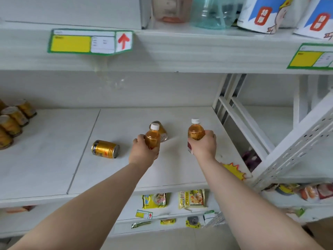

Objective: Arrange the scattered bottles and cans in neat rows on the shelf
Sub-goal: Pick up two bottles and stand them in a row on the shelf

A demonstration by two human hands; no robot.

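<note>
My left hand (143, 150) grips a small amber bottle with a white cap (153, 137), held upright above the white shelf (54, 159). My right hand (203, 144) grips a second amber bottle with a white cap (196, 131), also upright, to the right. A gold can (105, 149) lies on its side on the shelf, left of my left hand. Another gold can (161, 129) lies tipped behind the left bottle, partly hidden by it. Several gold cans (12, 121) stand in a row at the far left.
A shelf above carries yellow price tags (90, 41), clear bottles (212, 13) and white packs (261, 13). A white slanted metal frame (252, 130) bounds the shelf on the right. Yellow snack packets (155, 200) hang on the shelf below. A yellow starburst sticker (236, 171) sits at the shelf's front right.
</note>
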